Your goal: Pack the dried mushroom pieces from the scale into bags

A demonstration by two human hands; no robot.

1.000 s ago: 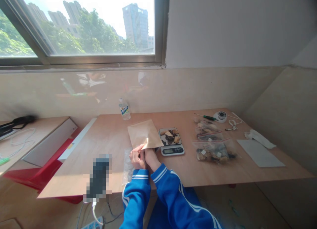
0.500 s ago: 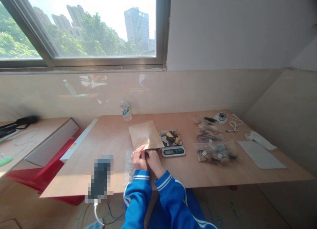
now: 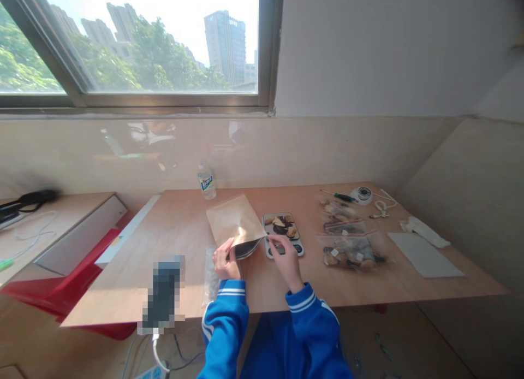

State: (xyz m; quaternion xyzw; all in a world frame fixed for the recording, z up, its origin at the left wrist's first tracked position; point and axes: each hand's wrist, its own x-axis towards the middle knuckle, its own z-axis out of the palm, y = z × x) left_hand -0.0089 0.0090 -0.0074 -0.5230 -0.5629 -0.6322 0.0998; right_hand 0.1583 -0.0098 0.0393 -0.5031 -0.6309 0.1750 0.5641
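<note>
Left hand [image 3: 226, 263] closed on the near edge of a brown paper bag [image 3: 234, 220], holding the mouth of the bag open so the dark inside shows. Bag lying on the wooden table [image 3: 409, 283], near its middle, tilted up a little at the open end, just left of a small kitchen scale [image 3: 283, 232]. Right hand [image 3: 286, 257] apart from the bag, loosely curled over the front part of the scale, fingers [image 3: 275, 242] at or just above the display; impossible to tell if anything is pinched between them. On the tray of the scale, a small heap of light and dark dried pieces [image 3: 280, 224]. Under the left wrist, a flat clear plastic bag [image 3: 211, 275] on the table. To the right of the scale, several clear zip bags [image 3: 347, 242] with similar dried pieces. Further back, a green screwdriver [image 3: 339, 196] and a round white device [image 3: 363, 194] near the wall. At the right end, a grey sheet [image 3: 423, 253] and a white cloth [image 3: 423, 231]. Behind the paper bag, a small water bottle [image 3: 206, 181] standing upright against the wall. Both sleeves blue with white stripes.
</note>
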